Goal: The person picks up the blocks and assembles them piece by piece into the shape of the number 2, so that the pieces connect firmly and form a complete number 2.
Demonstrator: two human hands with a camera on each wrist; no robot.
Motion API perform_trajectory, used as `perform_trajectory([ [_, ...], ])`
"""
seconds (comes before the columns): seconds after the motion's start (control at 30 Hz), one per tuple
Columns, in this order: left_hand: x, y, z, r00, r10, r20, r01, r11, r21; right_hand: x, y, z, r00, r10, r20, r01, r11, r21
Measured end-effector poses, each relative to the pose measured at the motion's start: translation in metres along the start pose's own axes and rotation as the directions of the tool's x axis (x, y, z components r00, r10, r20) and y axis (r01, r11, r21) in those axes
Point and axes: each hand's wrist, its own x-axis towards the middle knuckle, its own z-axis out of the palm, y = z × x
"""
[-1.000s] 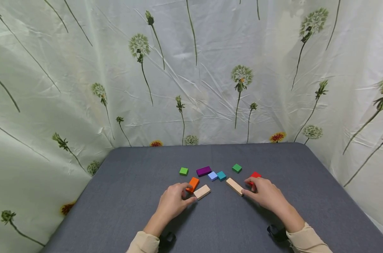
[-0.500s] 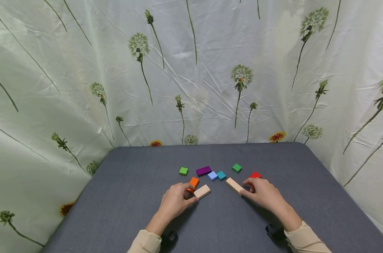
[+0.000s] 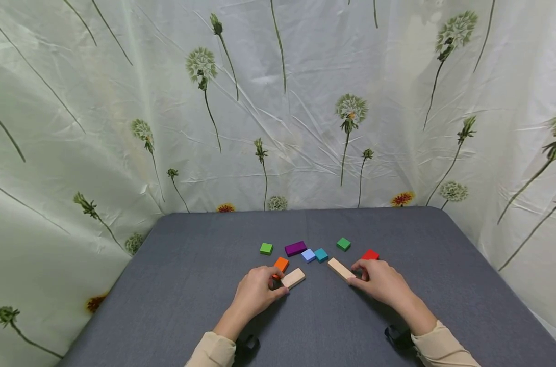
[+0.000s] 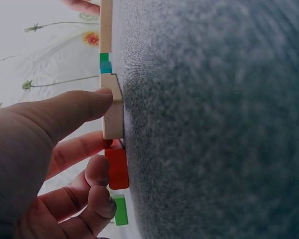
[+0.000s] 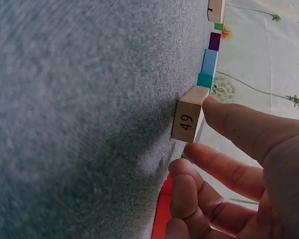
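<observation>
My left hand (image 3: 256, 291) has thumb and index finger on either side of the near end of a short plain wooden block (image 3: 294, 278), pinching it on the table. In the left wrist view the thumb lies against this wooden block (image 4: 113, 117), beside an orange block (image 4: 118, 167). My right hand (image 3: 384, 280) pinches the near end of a longer plain wooden block (image 3: 339, 269). Its end face shows the number 49 in the right wrist view, where the thumb touches one edge of the wooden block (image 5: 187, 119) and the index finger the other. Both blocks lie flat.
Beyond the hands lie a light green block (image 3: 266, 248), a purple block (image 3: 296, 248), a light blue block (image 3: 308, 255), a teal block (image 3: 321, 255), a green block (image 3: 344, 244) and a red block (image 3: 370, 254). A flowered curtain (image 3: 305, 127) hangs behind the grey table (image 3: 191, 255).
The fingers of both hands have closed in slightly on the wooden blocks. My right hand has shifted a little left. The blocks stay where they were.
</observation>
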Motion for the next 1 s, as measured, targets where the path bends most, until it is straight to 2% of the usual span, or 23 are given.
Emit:
perform_trajectory([
  [0.57, -0.0013, -0.0001, 0.001, 1.0, 0.0, -0.022, 0.0, 1.0, 0.009, -0.0001, 0.0, 0.0025, 1.0, 0.016, 0.014, -0.017, 1.0, 0.01],
  [1.0, -0.0089, -0.0027, -0.0053, 1.0, 0.03, 0.01, -0.029, 0.999, -0.032, -0.0006, -0.0002, 0.0038, 0.999, 0.033, 0.007, -0.034, 0.999, 0.011],
])
